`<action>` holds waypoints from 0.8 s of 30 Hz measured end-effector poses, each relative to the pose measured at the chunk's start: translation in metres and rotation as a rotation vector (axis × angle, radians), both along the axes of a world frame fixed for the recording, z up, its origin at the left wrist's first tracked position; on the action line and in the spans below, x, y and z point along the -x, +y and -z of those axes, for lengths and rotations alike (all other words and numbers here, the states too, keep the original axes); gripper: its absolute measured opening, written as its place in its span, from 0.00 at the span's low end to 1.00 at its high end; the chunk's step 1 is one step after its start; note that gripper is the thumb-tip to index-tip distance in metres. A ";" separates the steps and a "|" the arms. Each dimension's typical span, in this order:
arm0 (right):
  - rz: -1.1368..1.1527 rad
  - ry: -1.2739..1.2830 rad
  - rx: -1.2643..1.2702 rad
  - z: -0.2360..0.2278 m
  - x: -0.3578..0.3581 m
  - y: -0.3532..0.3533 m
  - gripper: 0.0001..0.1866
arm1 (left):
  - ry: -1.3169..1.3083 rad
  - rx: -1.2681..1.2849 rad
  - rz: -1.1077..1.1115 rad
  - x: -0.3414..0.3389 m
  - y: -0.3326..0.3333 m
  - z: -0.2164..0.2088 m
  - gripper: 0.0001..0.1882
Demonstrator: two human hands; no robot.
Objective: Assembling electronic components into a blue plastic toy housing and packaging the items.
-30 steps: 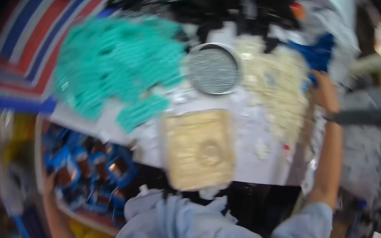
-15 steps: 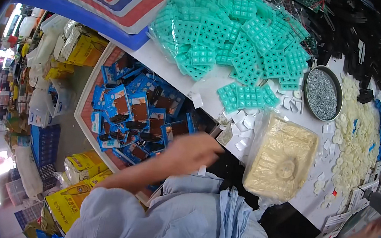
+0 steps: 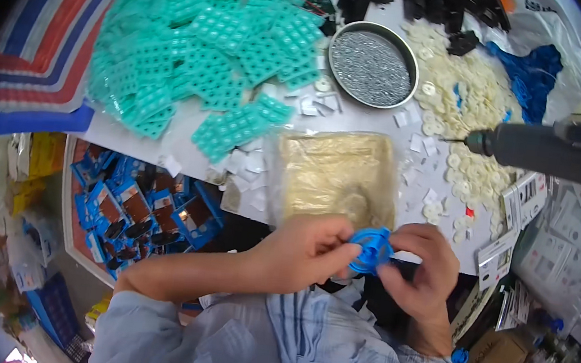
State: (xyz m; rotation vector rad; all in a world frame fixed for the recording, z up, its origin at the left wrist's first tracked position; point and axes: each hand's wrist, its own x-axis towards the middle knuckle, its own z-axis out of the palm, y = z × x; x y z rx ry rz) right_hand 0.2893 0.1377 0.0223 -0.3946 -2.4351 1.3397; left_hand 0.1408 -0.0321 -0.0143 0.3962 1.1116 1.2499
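A round blue plastic part [image 3: 371, 249] with a rim and raised ridges is held in front of my body, between both hands. My left hand [image 3: 314, 252] pinches its left side with thumb and fingers. On the other side, the fingers of my right hand [image 3: 423, 267] close around its right edge. Just beyond the hands lies a cream-coloured padded block [image 3: 335, 169] wrapped in clear plastic, with a round dent near its front right. Whether any small piece sits inside the blue part cannot be made out.
Teal rubber keypads [image 3: 198, 47] are heaped at left. A round metal tin of screws [image 3: 373, 68] stands behind the block, beside cream discs [image 3: 475, 95]. A dark powered screwdriver [image 3: 548, 149] juts in from the right. Blue parts [image 3: 135, 209] fill a bin at lower left.
My view has turned to the right. The left hand has come from beside the bin, the right hand from the far right; both now hold the blue part before me.
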 end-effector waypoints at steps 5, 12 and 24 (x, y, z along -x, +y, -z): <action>-0.081 -0.134 -0.280 0.020 0.026 0.008 0.10 | 0.520 -0.026 0.012 0.000 -0.014 0.006 0.12; -0.141 -0.120 -0.625 0.045 0.046 0.018 0.10 | 1.419 -0.425 0.039 0.012 -0.013 0.026 0.22; -0.445 -0.328 -0.711 0.033 0.080 0.031 0.07 | 1.549 -0.389 0.318 0.012 -0.012 0.028 0.35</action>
